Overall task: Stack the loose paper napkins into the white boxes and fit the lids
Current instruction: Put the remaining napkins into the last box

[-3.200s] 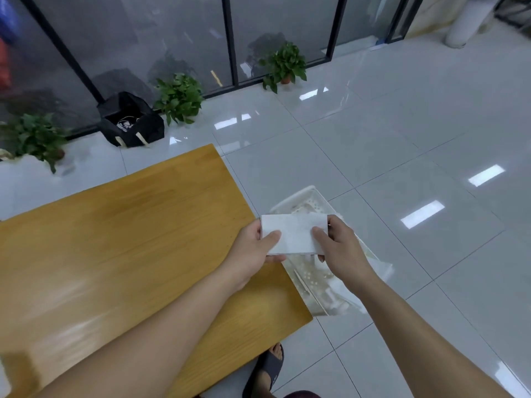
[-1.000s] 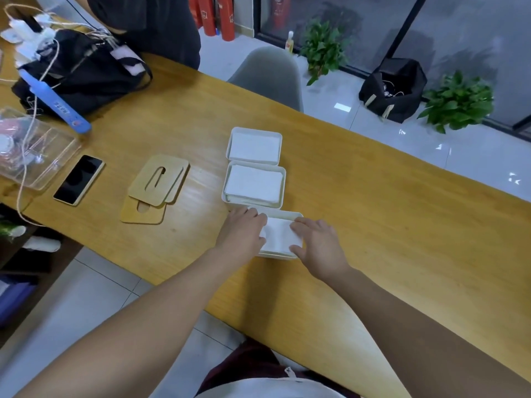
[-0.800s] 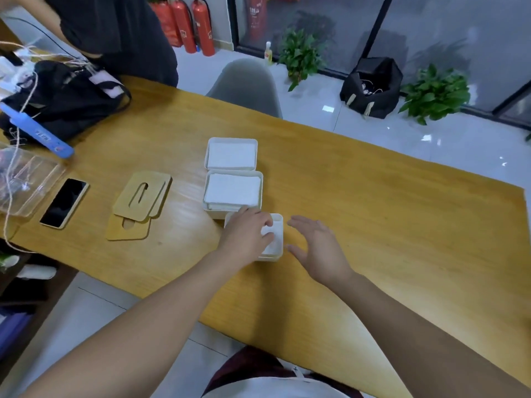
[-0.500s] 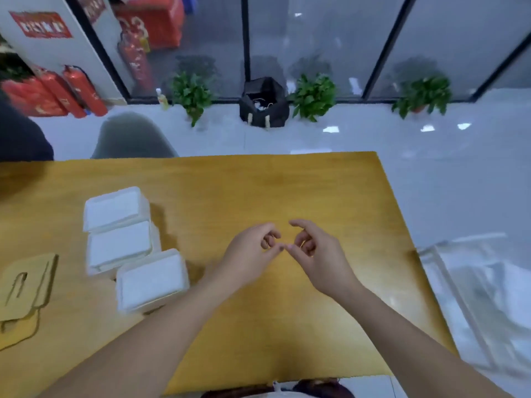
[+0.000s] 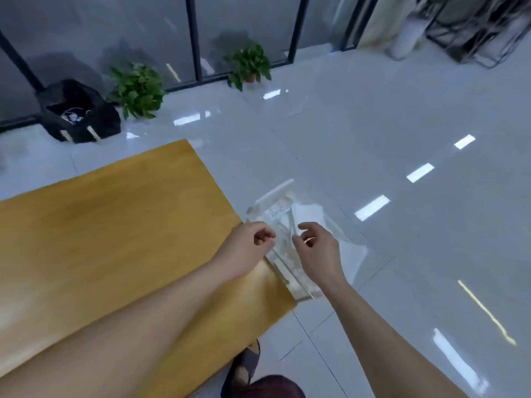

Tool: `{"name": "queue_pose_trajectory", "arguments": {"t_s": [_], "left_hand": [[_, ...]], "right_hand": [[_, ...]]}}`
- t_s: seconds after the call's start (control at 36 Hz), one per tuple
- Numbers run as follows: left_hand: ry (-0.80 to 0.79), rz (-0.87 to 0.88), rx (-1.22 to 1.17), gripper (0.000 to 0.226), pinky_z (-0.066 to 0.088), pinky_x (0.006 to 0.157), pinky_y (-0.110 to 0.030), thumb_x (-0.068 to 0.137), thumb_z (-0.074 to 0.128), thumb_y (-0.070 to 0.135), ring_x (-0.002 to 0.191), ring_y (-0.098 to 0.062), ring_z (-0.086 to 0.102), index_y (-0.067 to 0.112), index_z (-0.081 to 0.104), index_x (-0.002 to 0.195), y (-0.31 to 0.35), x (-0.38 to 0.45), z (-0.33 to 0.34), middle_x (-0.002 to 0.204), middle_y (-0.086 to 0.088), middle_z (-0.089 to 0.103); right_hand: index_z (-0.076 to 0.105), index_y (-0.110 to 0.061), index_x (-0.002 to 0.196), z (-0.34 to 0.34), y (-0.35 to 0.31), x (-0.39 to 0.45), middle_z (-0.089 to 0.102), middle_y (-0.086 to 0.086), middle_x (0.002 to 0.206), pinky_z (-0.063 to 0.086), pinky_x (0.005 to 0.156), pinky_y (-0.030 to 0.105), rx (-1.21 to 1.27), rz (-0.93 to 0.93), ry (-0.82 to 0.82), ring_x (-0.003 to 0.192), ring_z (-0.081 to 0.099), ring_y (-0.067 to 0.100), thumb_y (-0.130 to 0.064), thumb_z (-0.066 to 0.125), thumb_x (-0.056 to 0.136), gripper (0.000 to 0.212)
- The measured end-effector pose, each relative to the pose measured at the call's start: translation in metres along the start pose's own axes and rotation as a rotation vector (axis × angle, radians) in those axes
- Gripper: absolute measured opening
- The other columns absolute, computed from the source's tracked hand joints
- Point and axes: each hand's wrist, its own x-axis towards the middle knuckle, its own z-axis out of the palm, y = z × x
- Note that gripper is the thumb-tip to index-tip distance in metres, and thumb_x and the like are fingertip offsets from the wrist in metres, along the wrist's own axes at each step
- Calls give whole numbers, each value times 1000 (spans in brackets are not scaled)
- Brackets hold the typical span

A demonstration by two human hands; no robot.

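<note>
both hands hover over clear bin (image 5: 283, 254) beside wooden table (image 5: 115, 239); left hand (image 5: 250, 242) and right hand (image 5: 316, 245) fingers loosely curled, empty. white napkins (image 5: 309, 215) lie in bin.

black bag (image 5: 79, 112) on tiled floor (image 5: 402, 110), two potted plants (image 5: 138, 90) by glass wall.

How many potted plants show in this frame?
2, maybe more. One potted plant stands on the floor beside the black bag; the other plant is further right along the glass wall. Foliage at the top right corner may be a third.
</note>
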Motion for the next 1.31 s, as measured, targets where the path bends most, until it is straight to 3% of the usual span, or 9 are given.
{"name": "queue_pose_trajectory", "arguments": {"t_s": [0.14, 0.22, 0.39, 0.53, 0.61, 0.72, 1.0, 1.17, 1.31], "left_hand": [[-53, -85, -29, 8, 57, 80, -23, 104, 73, 27, 84, 0, 67, 28, 77, 111, 12, 40, 44, 99, 13, 75], [-50, -152, -43, 15, 57, 80, -32, 104, 68, 25, 81, -12, 67, 30, 70, 119, 19, 55, 59, 97, 11, 72], [-13, -282, -48, 33, 38, 81, -32, 101, 69, 19, 86, -16, 44, 33, 43, 87, 30, 68, 79, 97, 2, 47], [11, -325, -105, 34, 30, 66, -32, 97, 68, 17, 61, -16, 35, 21, 43, 74, 30, 72, 86, 69, 5, 41], [8, -331, -83, 9, 49, 74, -36, 97, 71, 23, 80, -15, 57, 28, 63, 98, 34, 75, 88, 93, 5, 61], [11, -318, -27, 47, 49, 87, -25, 102, 72, 29, 113, -11, 65, 25, 65, 148, 36, 74, 88, 126, 13, 64], [6, -387, -147, 48, 52, 76, -29, 105, 70, 30, 109, -14, 70, 28, 54, 150, 40, 70, 86, 117, 15, 68], [44, -396, -284, 32, 59, 84, -31, 104, 73, 20, 99, -15, 74, 25, 65, 135, 38, 71, 85, 110, 6, 79], [2, -353, -311, 11, 51, 65, -20, 102, 74, 19, 72, -5, 67, 23, 76, 112, 39, 70, 84, 81, 14, 75]], "right_hand": [[70, -18, 133, -24, 35, 28, 67, -2, 123, 57, 90, 34, -109, 47, 81, 95, 68, 13, -24, 71, 101, 32], [66, -11, 138, -30, 48, 41, 60, 8, 135, 56, 95, 45, -181, 68, 81, 107, 67, 25, -20, 71, 100, 40], [65, -9, 124, -29, 61, 54, 63, 6, 119, 57, 86, 44, -250, 112, 23, 97, 66, 27, -21, 74, 96, 32], [66, -9, 96, -29, 60, 59, 66, 7, 96, 56, 81, 48, -350, 67, 4, 89, 64, 32, -23, 73, 92, 16], [75, -12, 120, -31, 56, 61, 67, 8, 122, 51, 99, 48, -371, 48, 16, 115, 61, 34, -26, 74, 94, 29], [74, -12, 127, -35, 52, 61, 66, 8, 131, 47, 104, 47, -363, 19, 33, 119, 61, 32, -26, 75, 96, 34], [63, -30, 118, -31, 47, 64, 70, -14, 95, 49, 70, 22, 8, 52, 25, 79, 66, 2, -32, 79, 96, 27], [66, -12, 85, -33, 51, 67, 68, 5, 77, 52, 59, 45, -109, 26, -12, 70, 65, 27, -34, 71, 93, 24], [71, -21, 97, -35, 53, 68, 72, -5, 82, 51, 57, 34, -59, 34, -81, 69, 65, 13, -35, 74, 96, 14]]}}
